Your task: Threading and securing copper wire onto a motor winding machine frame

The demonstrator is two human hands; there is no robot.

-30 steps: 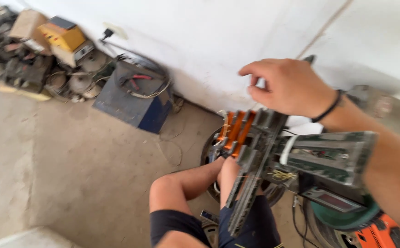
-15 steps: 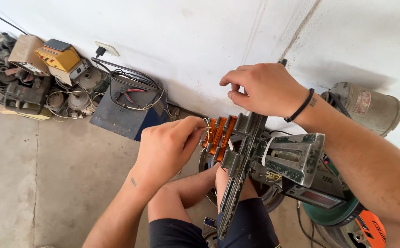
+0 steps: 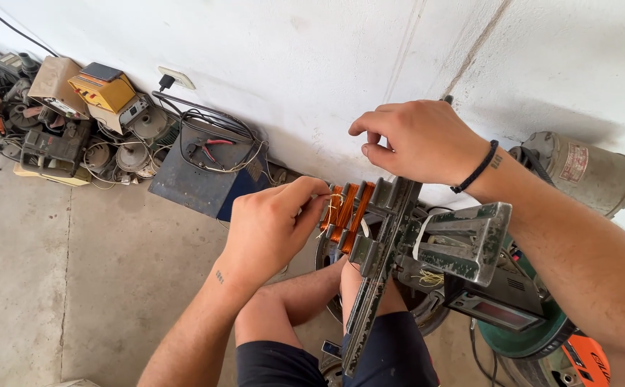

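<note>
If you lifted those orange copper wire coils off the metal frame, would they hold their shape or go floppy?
The copper coils would probably flop somewhat: they are bundles of thin strands, seemingly bound only by pale ties. They likely feel heavy for their size, being densely wound. The left hand pinches them with its fingers, so loose strands could kink.
</note>
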